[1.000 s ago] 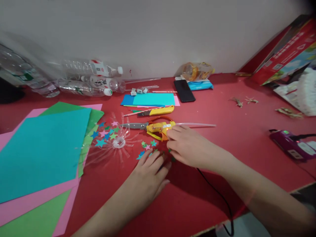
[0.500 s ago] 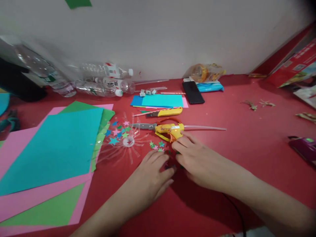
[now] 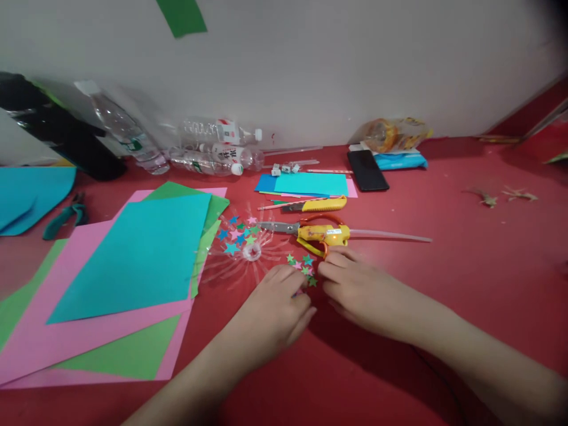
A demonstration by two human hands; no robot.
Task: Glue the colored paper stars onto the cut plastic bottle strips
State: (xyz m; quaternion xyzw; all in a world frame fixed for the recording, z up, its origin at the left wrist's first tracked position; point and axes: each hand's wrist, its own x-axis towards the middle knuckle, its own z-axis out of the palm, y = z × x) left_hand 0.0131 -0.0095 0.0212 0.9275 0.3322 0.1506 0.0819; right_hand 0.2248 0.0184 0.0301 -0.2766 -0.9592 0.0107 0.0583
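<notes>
Both hands are down on the red table [image 3: 444,284], left hand [image 3: 275,307] and right hand [image 3: 355,287] loosely curled with fingertips meeting over the little paper stars [image 3: 306,269], nothing clearly gripped, yellow glue gun [image 3: 322,235] just beyond the right fingers.

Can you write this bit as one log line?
left hand: on paper stars | right hand: beside stars | glue gun: on table

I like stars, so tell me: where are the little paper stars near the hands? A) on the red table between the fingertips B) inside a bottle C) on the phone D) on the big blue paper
A: the stars lie on the red table, between the left hand and right hand, below the glue gun.
</notes>
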